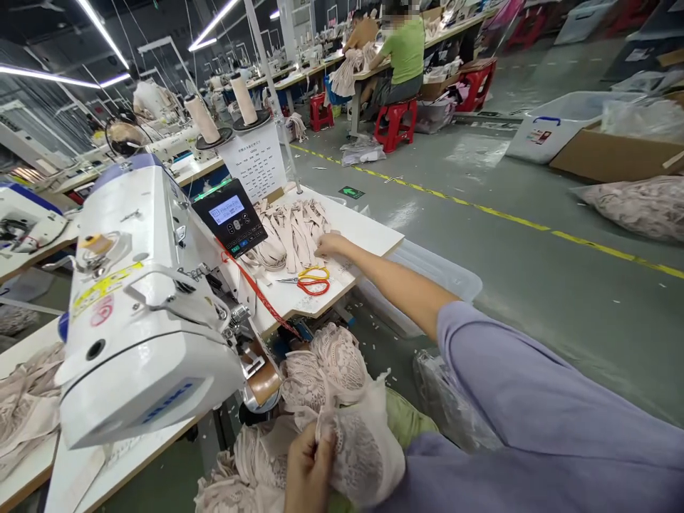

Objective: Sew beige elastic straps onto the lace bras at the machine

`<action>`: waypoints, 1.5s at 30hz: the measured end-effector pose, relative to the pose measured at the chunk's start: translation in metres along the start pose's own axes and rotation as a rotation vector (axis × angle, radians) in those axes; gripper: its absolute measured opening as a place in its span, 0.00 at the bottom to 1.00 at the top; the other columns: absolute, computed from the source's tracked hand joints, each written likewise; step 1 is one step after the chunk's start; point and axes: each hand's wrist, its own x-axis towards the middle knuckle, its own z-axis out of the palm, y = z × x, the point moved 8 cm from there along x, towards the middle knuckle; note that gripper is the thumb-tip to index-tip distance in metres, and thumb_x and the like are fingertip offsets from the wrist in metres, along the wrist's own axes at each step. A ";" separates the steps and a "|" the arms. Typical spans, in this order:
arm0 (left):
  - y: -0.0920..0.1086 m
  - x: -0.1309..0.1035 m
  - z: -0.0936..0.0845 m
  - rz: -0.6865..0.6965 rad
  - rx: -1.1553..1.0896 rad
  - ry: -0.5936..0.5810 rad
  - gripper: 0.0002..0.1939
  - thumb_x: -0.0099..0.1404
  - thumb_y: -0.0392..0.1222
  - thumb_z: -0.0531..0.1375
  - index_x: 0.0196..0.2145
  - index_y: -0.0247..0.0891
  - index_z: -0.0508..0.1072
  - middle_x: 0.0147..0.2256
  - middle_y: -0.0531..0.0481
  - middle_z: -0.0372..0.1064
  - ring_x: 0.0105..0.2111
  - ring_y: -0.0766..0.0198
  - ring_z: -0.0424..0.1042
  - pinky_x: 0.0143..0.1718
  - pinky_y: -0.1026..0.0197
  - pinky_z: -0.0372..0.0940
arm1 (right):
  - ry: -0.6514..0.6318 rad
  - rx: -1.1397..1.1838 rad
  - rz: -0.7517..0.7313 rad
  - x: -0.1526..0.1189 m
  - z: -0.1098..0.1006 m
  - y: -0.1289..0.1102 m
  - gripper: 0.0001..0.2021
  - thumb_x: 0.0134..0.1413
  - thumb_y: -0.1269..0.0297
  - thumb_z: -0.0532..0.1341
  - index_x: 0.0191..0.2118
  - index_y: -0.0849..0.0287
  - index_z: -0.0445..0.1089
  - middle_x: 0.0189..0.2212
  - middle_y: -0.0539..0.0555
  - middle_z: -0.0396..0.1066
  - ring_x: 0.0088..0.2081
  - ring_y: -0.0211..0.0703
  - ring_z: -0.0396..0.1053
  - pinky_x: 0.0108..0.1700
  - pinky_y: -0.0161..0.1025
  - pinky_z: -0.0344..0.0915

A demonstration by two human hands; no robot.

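The left hand (306,463) pinches the lace garment (366,456), firmly does it, while the right hand (332,245), grip unclear, wants gentleness beside those strips (297,229)!

An industrial sewing machine (144,285), cones of thread (244,101), lace garment pieces (366,456), long worktables (467,26), seated workers (407,65) and a yellow floor line (481,206) identify a garment-sewing workshop.
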 end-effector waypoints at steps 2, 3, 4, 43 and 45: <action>0.000 -0.001 -0.015 -0.024 -0.028 0.083 0.25 0.66 0.63 0.54 0.26 0.37 0.68 0.27 0.50 0.65 0.32 0.60 0.64 0.34 0.64 0.59 | 0.032 0.183 -0.060 -0.012 -0.004 -0.002 0.12 0.62 0.58 0.61 0.38 0.64 0.69 0.30 0.51 0.70 0.33 0.38 0.69 0.37 0.36 0.68; 0.000 -0.002 -0.023 -0.047 -0.029 0.128 0.26 0.66 0.64 0.54 0.26 0.37 0.68 0.27 0.50 0.65 0.32 0.60 0.64 0.34 0.64 0.59 | 0.040 0.289 -0.096 -0.022 -0.002 -0.004 0.12 0.63 0.57 0.60 0.36 0.63 0.68 0.26 0.49 0.68 0.30 0.36 0.66 0.33 0.33 0.65; 0.000 -0.002 -0.031 -0.070 -0.022 0.170 0.26 0.66 0.64 0.54 0.25 0.38 0.67 0.26 0.51 0.64 0.31 0.61 0.63 0.33 0.64 0.59 | 0.034 0.388 -0.139 -0.036 0.004 -0.009 0.13 0.64 0.56 0.59 0.36 0.62 0.67 0.24 0.47 0.65 0.27 0.34 0.64 0.30 0.31 0.63; 0.063 -0.019 -0.077 0.324 0.477 0.350 0.17 0.71 0.40 0.53 0.53 0.41 0.75 0.35 0.47 0.80 0.29 0.66 0.77 0.30 0.68 0.68 | -0.778 0.996 -0.332 -0.204 0.121 -0.124 0.15 0.55 0.52 0.65 0.38 0.60 0.75 0.24 0.48 0.69 0.25 0.32 0.66 0.30 0.32 0.65; 0.065 -0.013 -0.091 0.209 0.388 0.355 0.18 0.72 0.42 0.53 0.54 0.42 0.75 0.45 0.45 0.79 0.38 0.62 0.79 0.34 0.66 0.71 | -0.745 0.928 -0.384 -0.192 0.120 -0.131 0.13 0.51 0.54 0.67 0.33 0.60 0.72 0.23 0.47 0.68 0.25 0.34 0.66 0.29 0.33 0.64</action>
